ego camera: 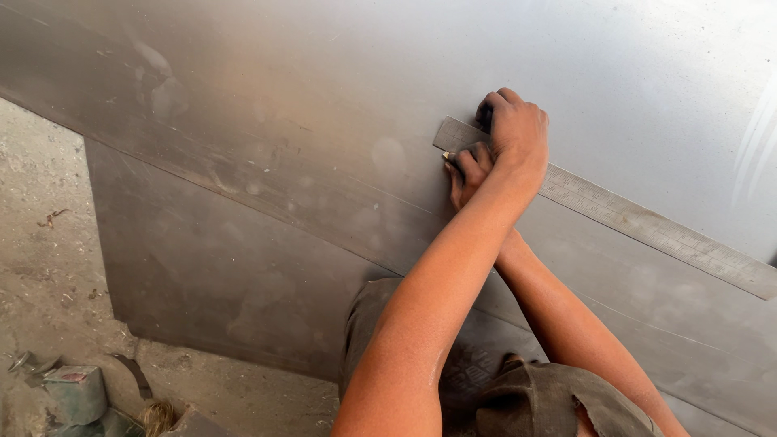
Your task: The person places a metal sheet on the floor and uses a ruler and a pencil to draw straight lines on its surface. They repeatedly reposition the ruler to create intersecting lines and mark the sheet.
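the ruler (639,220) lies flat on the metal sheet (283,121). the left hand (514,133) presses on the ruler's near end, fingers curled down over it. the right hand (468,171) sits just under that end — fingers pinched on a small marker (447,157) at the ruler's edge.

The one camera sits on my head and looks steeply down and forward along my arms. It is close: my forearms fill the lower middle of the view, and my hands meet just above centre on the grey metal sheet (267,105), which spreads across nearly the whole picture. At the lower left edge, the dusty floor (40,226) shows. No second view overlaps.
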